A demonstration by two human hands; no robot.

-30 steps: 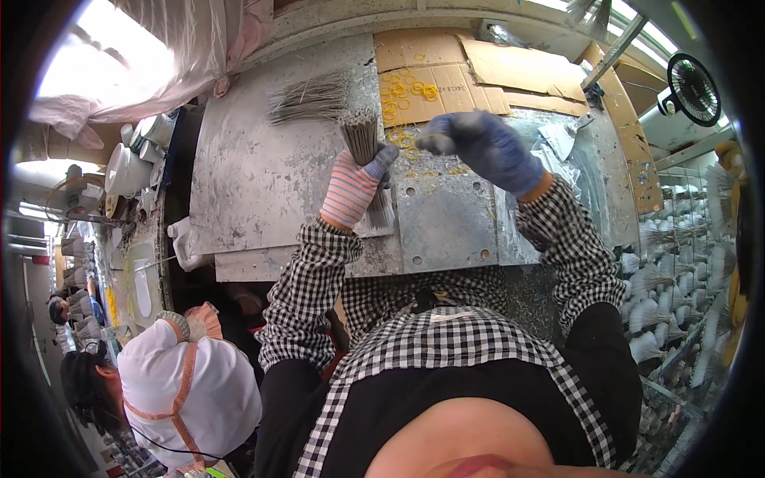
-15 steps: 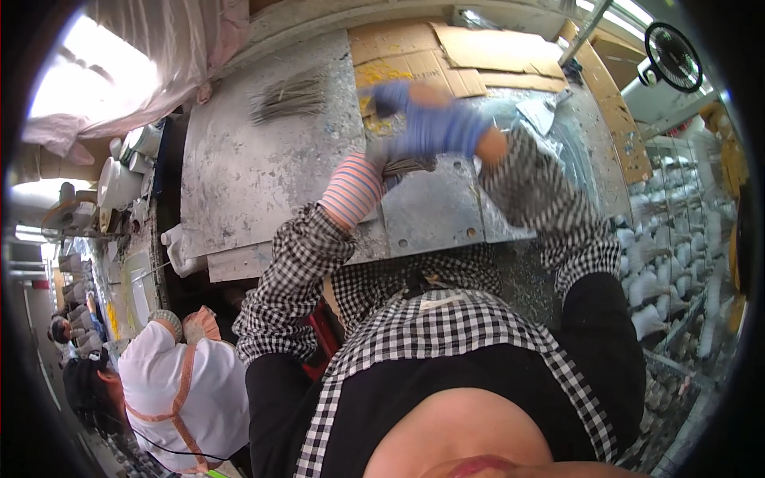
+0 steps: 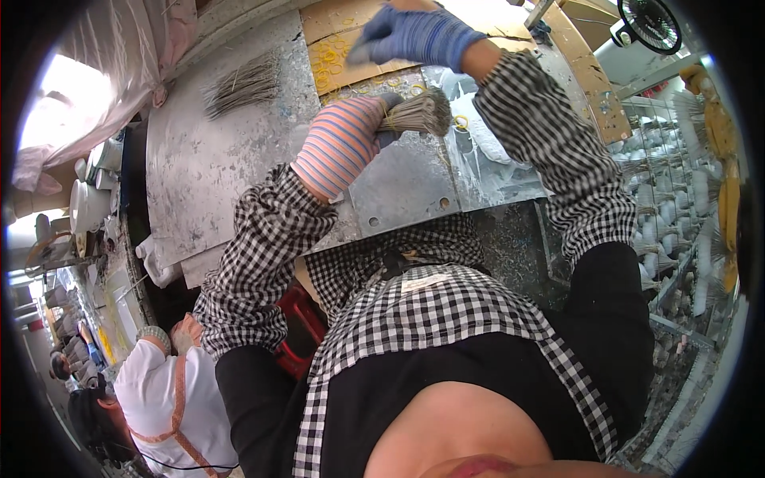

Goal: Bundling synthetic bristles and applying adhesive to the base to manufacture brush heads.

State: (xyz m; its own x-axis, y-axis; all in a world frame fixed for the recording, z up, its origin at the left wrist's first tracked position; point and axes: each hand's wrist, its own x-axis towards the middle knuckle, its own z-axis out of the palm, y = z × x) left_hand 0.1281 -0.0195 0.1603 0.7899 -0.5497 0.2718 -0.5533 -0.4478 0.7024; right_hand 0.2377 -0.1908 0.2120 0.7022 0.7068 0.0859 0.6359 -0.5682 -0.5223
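My left hand (image 3: 343, 143), in a glove with pink, orange and blue stripes, is closed round a bundle of thin grey-brown strands (image 3: 418, 113). The cut-looking end of the bundle points right, and a thin yellow band seems to circle it beside my fingers. Farther off, my right hand (image 3: 422, 36), in a blue glove, hovers over the cardboard with its fingers apart and slightly blurred; nothing shows in it. Yellow rubber bands (image 3: 328, 65) lie scattered on the cardboard just left of that hand. Another pile of such strands (image 3: 241, 84) lies at the far left of the table.
The grey, paint-spotted table (image 3: 207, 175) carries a metal plate (image 3: 402, 187) at its near edge. Clear plastic (image 3: 486, 139) lies right of it. A black fan (image 3: 649, 24) stands far right, beside a wire rack (image 3: 665, 199) of white items. A co-worker in white (image 3: 171, 398) sits lower left.
My right hand has moved away from the bundle, up toward the rubber bands. My left hand keeps hold of the bundle, now more plainly visible. The whole view has shifted a little.
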